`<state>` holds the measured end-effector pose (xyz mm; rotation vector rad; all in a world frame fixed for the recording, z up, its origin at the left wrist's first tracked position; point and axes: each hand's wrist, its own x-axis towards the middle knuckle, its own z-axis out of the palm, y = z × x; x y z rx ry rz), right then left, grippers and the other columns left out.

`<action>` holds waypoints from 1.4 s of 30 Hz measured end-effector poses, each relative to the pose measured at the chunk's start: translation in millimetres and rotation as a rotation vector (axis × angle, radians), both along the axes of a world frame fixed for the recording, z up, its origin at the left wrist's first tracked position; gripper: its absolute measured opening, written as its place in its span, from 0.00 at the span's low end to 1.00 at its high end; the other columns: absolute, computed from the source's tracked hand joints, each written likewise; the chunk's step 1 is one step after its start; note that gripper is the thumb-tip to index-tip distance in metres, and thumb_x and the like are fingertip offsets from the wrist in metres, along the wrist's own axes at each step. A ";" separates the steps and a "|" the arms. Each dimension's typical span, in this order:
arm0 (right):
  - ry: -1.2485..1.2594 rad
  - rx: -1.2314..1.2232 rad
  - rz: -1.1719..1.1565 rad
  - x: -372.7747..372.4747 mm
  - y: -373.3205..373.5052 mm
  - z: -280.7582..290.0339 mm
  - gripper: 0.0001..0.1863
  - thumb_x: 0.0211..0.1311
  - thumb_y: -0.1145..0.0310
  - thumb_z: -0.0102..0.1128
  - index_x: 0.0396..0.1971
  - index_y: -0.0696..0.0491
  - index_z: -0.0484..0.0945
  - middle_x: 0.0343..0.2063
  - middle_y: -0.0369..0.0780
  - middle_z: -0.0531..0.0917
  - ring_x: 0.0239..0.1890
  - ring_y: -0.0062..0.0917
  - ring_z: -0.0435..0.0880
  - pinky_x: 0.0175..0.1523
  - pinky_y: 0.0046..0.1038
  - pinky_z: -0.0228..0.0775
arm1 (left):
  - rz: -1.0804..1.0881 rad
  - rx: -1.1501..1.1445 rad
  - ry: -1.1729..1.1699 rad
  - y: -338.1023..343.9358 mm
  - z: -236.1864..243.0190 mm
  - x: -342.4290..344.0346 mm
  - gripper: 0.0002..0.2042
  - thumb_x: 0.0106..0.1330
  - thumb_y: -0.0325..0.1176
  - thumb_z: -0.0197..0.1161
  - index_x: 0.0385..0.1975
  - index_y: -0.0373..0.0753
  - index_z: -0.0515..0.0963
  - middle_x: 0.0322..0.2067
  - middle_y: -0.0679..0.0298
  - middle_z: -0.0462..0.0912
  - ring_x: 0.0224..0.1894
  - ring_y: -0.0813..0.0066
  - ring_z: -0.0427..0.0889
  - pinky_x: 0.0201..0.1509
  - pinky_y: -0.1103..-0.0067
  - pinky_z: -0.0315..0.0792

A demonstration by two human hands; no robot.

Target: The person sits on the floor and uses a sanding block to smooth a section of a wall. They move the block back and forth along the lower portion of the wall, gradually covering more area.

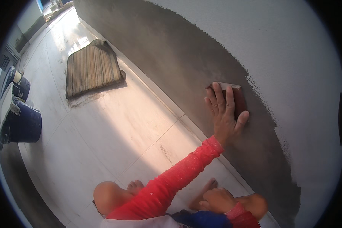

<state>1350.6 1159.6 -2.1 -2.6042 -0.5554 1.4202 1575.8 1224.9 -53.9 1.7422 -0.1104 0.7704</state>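
Observation:
My left hand (226,116), in a dusty red sleeve, reaches across to the wall. Its fingers spread over a folded reddish-brown piece of sandpaper (239,102) and press it flat against the grey skim-coated area (171,49). A pale edge of the sheet shows above the fingertips. My right hand (218,200) rests by my bent right knee, its fingers curled closed. Nothing shows in that hand, though the inside of the curl is turned away. The grey coat meets the white wall (285,49) along a ragged, curving edge.
A striped brown mat (92,68) lies folded on the pale tiled floor (114,140), close to the wall. Dark blue buckets (25,122) stand at the left, with a crusted pale board (4,106) at the nearer one. My bare feet and knees are at the bottom. A low skirting runs along the wall.

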 end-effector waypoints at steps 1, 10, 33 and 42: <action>-0.055 0.096 -0.043 6.1 -6.0 9.3 0.14 0.64 0.55 0.62 0.33 0.52 0.84 0.35 0.43 0.87 0.41 0.42 0.85 0.49 0.43 0.75 | -0.020 -0.033 -0.044 -6.9 6.1 2.6 0.45 0.75 0.65 0.43 0.79 0.39 0.41 0.79 0.44 0.33 0.80 0.39 0.28 0.78 0.49 0.27; -0.434 0.716 0.142 39.6 -15.5 108.6 0.16 0.62 0.62 0.62 0.45 0.56 0.81 0.43 0.46 0.84 0.46 0.40 0.84 0.53 0.38 0.73 | 0.019 -0.330 -0.118 167.7 52.6 127.5 0.35 0.82 0.51 0.39 0.78 0.34 0.43 0.78 0.42 0.38 0.81 0.50 0.34 0.81 0.63 0.37; -0.450 1.320 -0.269 111.5 45.3 89.2 0.15 0.59 0.73 0.69 0.46 0.59 0.83 0.30 0.43 0.88 0.32 0.33 0.89 0.39 0.30 0.79 | 0.152 0.027 -0.367 40.4 64.2 51.7 0.31 0.79 0.50 0.45 0.77 0.42 0.58 0.79 0.47 0.43 0.81 0.47 0.40 0.81 0.55 0.35; -0.557 0.573 -0.306 106.9 46.8 53.9 0.16 0.60 0.69 0.67 0.47 0.56 0.83 0.36 0.44 0.88 0.37 0.36 0.88 0.44 0.33 0.78 | 0.342 -0.294 -0.114 229.8 75.9 205.6 0.31 0.80 0.53 0.41 0.77 0.43 0.57 0.76 0.43 0.50 0.78 0.43 0.46 0.80 0.57 0.41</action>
